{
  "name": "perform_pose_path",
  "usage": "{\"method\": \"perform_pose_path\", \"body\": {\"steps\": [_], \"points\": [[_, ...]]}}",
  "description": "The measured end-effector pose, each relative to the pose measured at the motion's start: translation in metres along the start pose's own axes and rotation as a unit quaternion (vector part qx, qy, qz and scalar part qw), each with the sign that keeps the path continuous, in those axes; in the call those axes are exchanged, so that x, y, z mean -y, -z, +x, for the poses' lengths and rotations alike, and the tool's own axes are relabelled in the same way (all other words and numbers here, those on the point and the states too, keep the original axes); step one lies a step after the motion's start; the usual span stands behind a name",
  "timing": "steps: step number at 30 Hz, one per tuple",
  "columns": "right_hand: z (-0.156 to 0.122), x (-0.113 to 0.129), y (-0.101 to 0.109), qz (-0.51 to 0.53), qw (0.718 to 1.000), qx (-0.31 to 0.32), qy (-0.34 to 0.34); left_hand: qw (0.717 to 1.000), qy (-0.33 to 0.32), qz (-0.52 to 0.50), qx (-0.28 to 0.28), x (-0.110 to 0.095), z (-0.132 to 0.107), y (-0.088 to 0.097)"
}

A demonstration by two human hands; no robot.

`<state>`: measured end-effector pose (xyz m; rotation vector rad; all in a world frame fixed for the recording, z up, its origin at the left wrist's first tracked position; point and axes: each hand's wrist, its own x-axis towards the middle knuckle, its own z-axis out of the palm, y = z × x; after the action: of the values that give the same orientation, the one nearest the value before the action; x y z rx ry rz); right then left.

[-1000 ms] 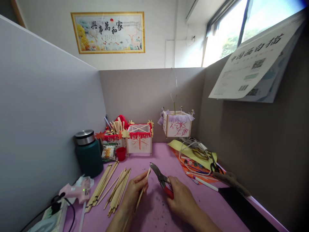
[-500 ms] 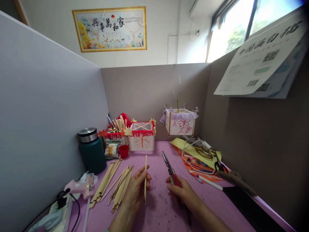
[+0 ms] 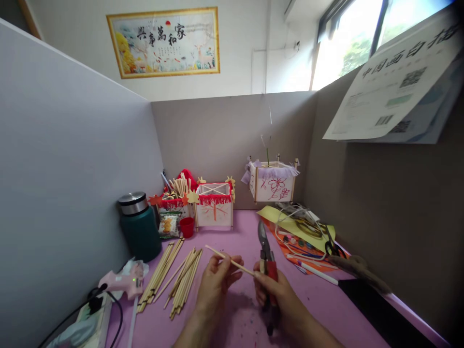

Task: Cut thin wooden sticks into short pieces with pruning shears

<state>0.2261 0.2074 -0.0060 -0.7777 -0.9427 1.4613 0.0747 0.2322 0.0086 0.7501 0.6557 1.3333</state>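
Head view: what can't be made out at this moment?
In the head view:
Stick: whether the right grip pinches its tip, too small.
Red-handled tool: part of its handles, behind that grip.
Power strip: near end, cut off by the bottom edge.
Hanging paper: fine print, too small and blurred.
Purple-fringed box: inside floor, hidden by its front wall.

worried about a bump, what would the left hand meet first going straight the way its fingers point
Likely the right hand, which holds the red-handled pliers: the left hand points rightward toward it, wooden stick seemingly reaching that far. Depth is unclear here.
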Motion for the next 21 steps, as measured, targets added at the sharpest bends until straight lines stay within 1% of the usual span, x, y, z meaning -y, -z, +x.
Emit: {"method": "perform_pose_path", "body": {"steps": [3,4,6,7,9,10,13,16,18,20,21], "points": [[0.006,0.003,0.009,0.098,0.995,-0.034,0.011,0.996,0.017,0.072,0.053,0.004,-0.003,-0.002],[0.008,0.006,0.013,0.116,0.992,-0.046,0.013,0.992,0.023,0.093,0.078,0.004,-0.004,-0.003],[0.01,0.012,0.019,0.124,0.991,-0.051,-0.002,0.982,0.066,0.125,0.123,0.001,-0.007,-0.004],[0.009,0.015,0.022,0.119,0.992,-0.045,-0.012,0.976,0.102,0.132,0.141,-0.001,-0.009,-0.004],[0.008,0.018,0.026,0.101,0.994,-0.014,-0.024,0.959,0.171,0.141,0.177,-0.006,-0.013,-0.005],[0.006,0.019,0.026,0.088,0.996,0.004,-0.023,0.951,0.191,0.149,0.194,-0.009,-0.015,-0.005],[0.002,0.018,0.022,0.034,0.998,0.04,-0.017,0.931,0.217,0.173,0.239,-0.012,-0.019,-0.006],[-0.001,0.016,0.016,-0.026,0.999,0.04,-0.023,0.923,0.234,0.179,0.249,-0.01,-0.018,-0.006],[0.0,0.016,0.015,-0.078,0.996,0.029,-0.026,0.924,0.235,0.184,0.239,-0.009,-0.016,-0.004],[0.002,0.018,0.016,-0.16,0.987,0.007,-0.015,0.936,0.226,0.177,0.202,-0.009,-0.013,-0.003],[0.003,0.019,0.018,-0.212,0.977,-0.009,0.002,0.946,0.218,0.167,0.175,-0.011,-0.011,-0.002]]}}
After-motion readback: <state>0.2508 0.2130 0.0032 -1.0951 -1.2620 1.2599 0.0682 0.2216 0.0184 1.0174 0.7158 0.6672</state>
